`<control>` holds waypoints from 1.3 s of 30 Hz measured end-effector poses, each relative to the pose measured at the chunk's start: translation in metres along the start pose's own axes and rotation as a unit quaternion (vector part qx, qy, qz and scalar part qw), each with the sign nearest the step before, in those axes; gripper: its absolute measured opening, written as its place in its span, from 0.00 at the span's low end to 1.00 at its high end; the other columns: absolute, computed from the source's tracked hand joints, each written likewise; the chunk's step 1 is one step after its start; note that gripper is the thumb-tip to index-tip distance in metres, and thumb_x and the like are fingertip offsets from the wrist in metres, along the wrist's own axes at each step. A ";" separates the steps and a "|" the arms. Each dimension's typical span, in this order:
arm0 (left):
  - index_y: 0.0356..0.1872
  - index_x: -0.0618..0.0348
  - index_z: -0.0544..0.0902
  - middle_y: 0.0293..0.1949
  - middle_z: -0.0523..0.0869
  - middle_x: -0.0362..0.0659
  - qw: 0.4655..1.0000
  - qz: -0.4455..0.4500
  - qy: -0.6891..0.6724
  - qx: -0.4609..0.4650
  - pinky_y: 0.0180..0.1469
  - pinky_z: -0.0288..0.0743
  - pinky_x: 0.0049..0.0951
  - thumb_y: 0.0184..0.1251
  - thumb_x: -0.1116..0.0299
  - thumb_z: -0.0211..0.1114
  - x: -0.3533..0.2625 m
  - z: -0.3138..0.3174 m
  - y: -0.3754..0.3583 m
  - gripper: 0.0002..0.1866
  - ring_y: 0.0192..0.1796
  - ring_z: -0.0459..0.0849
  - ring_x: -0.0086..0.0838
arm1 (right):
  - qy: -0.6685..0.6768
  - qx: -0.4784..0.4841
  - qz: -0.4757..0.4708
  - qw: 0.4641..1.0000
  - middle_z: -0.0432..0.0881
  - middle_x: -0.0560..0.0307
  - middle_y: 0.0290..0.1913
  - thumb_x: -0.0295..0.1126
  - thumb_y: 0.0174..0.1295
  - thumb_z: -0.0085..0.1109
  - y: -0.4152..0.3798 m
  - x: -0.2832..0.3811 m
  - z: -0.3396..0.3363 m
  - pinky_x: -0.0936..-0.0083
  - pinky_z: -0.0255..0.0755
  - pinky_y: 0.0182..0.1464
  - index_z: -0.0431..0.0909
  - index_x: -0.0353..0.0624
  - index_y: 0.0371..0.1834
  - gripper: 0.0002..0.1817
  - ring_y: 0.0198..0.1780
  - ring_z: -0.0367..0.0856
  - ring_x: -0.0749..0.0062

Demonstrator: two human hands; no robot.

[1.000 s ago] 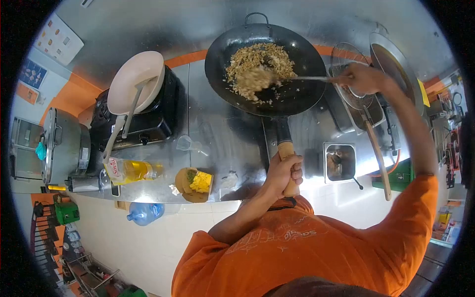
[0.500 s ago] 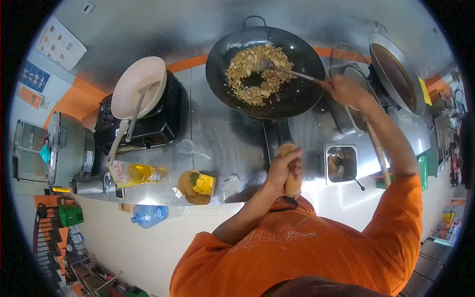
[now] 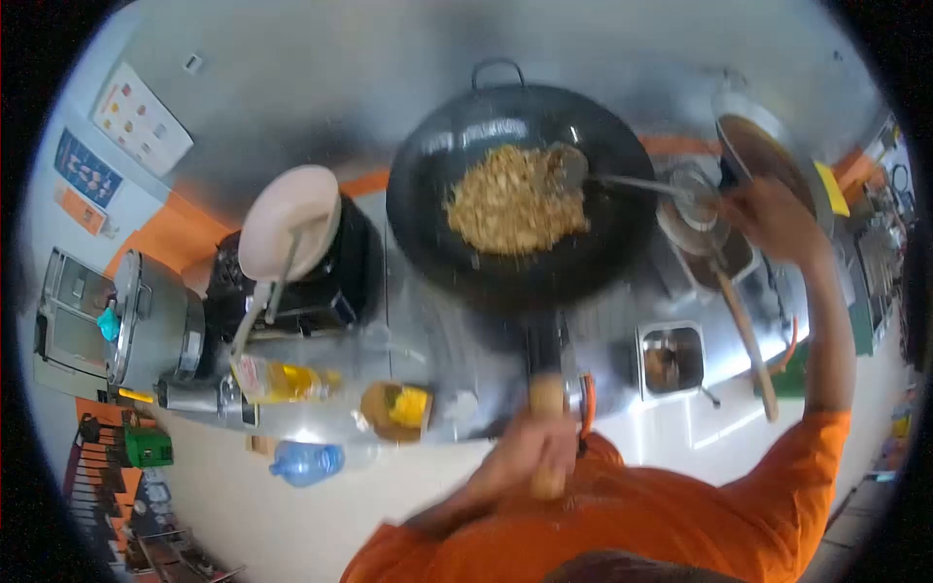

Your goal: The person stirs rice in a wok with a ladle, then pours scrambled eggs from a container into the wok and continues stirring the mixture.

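Since everything here hinges on how the wok [image 3: 423,209] sits between our two hands, we'll start there. It's straight out in front of us, with its handle [image 3: 546,394] running nearly straight from the body of the pan back toward our chest. Our left hand [image 3: 533,449] is wrapped around the wooden part of that handle, fingers curled right around it, a bit blurry but definitely gripping.

Our right hand [image 3: 775,222] is the one nearer the pan itself: it's out past the right rim, closed around the end of a ladle [image 3: 632,183]. The exact finger placement is too smeared for us to call. The ladle's long axis goes sideways, from that hand in over the rim, so it crosses the handle's line at close to a right angle. Its head is at the right side of the browned food [image 3: 510,219], which is heaped around the middle of the wok.

So the food is ahead of our left hand and off to the left of our right one. Near the right hand we've also got a strainer [image 3: 742,340], wooden handle pointing back toward us. We can't tell what's under the wok, sorry.
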State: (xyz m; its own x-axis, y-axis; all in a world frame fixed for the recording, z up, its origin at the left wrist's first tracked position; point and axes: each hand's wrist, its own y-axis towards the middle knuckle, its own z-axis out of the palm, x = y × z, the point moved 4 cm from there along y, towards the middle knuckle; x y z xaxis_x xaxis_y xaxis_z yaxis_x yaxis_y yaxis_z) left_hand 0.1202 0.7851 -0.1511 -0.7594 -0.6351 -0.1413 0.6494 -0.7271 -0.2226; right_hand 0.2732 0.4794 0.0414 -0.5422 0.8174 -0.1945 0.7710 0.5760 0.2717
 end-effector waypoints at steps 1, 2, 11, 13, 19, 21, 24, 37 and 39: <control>0.29 0.56 0.71 0.18 0.69 0.34 0.992 0.001 0.114 -0.058 0.22 0.65 0.24 0.69 0.66 0.55 0.002 0.050 -0.021 0.09 0.20 0.71 0.20 | -0.019 -0.035 -0.019 0.999 0.85 0.36 0.44 0.40 0.66 0.58 0.009 -0.007 -0.006 0.60 0.74 0.53 0.85 0.36 0.40 0.16 0.50 0.83 0.46; 0.27 0.53 0.70 0.18 0.67 0.31 0.968 -0.008 0.217 -0.127 0.21 0.64 0.24 0.71 0.63 0.54 0.008 0.072 -0.037 0.11 0.18 0.68 0.18 | 0.078 0.120 0.122 0.982 0.84 0.36 0.47 0.40 0.66 0.59 0.021 -0.011 -0.005 0.59 0.75 0.53 0.85 0.36 0.41 0.16 0.51 0.83 0.46; 0.36 0.51 0.72 0.17 0.66 0.30 0.998 -0.006 -0.056 -0.037 0.17 0.61 0.27 0.64 0.73 0.60 0.023 -0.041 0.024 0.06 0.15 0.65 0.19 | 0.081 0.137 0.220 0.962 0.78 0.34 0.46 0.45 0.68 0.55 0.041 -0.019 -0.026 0.54 0.71 0.51 0.78 0.36 0.42 0.19 0.51 0.78 0.40; 0.36 0.51 0.72 0.19 0.66 0.31 0.987 0.052 0.023 -0.149 0.18 0.61 0.26 0.63 0.75 0.60 -0.010 0.013 0.032 0.06 0.16 0.65 0.17 | 0.037 0.185 0.197 0.962 0.79 0.38 0.41 0.46 0.68 0.55 0.053 -0.034 -0.025 0.56 0.72 0.47 0.79 0.38 0.39 0.19 0.46 0.79 0.43; 0.37 0.51 0.73 0.22 0.66 0.31 0.975 0.081 0.100 -0.178 0.19 0.61 0.23 0.63 0.75 0.60 -0.002 0.000 0.037 0.06 0.18 0.65 0.15 | 0.114 0.403 0.073 0.905 0.80 0.40 0.27 0.38 0.74 0.48 0.064 0.015 0.009 0.61 0.71 0.35 0.83 0.50 0.56 0.16 0.25 0.76 0.57; 0.37 0.51 0.72 0.22 0.67 0.31 0.982 0.076 0.064 -0.158 0.19 0.62 0.23 0.63 0.75 0.61 0.000 -0.011 0.044 0.07 0.18 0.64 0.15 | 0.184 0.311 0.036 0.932 0.79 0.39 0.26 0.39 0.73 0.49 0.062 0.016 0.095 0.61 0.72 0.36 0.83 0.52 0.56 0.16 0.25 0.76 0.55; 0.35 0.54 0.72 0.23 0.69 0.34 0.984 0.076 0.067 -0.145 0.19 0.67 0.26 0.63 0.76 0.61 -0.002 -0.019 0.044 0.07 0.19 0.69 0.17 | 0.158 0.297 0.103 0.936 0.82 0.38 0.28 0.46 0.71 0.51 0.059 0.028 0.103 0.56 0.75 0.43 0.85 0.37 0.38 0.22 0.35 0.83 0.47; 0.36 0.55 0.70 0.23 0.70 0.36 0.980 0.073 0.033 -0.183 0.19 0.68 0.27 0.62 0.76 0.63 0.011 -0.026 0.050 0.09 0.18 0.69 0.19 | 0.222 0.228 0.129 0.939 0.81 0.33 0.32 0.42 0.72 0.50 0.064 0.038 0.125 0.53 0.72 0.42 0.85 0.38 0.42 0.19 0.35 0.80 0.39; 0.36 0.55 0.71 0.23 0.71 0.36 0.980 0.083 0.062 -0.168 0.19 0.68 0.28 0.62 0.76 0.62 0.004 -0.027 0.048 0.08 0.18 0.69 0.20 | 0.145 0.324 0.120 0.927 0.80 0.32 0.31 0.43 0.71 0.50 0.066 0.024 0.113 0.53 0.72 0.42 0.84 0.35 0.40 0.20 0.35 0.80 0.39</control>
State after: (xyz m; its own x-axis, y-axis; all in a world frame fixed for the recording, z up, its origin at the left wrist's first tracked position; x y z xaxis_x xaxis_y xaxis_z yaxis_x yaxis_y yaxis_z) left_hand 0.1468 0.7548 -0.1886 -0.6566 -0.6859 -0.3137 0.7309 -0.4758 -0.4894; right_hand 0.3493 0.5364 -0.0521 -0.3231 0.9425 0.0850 0.8692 0.3311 -0.3673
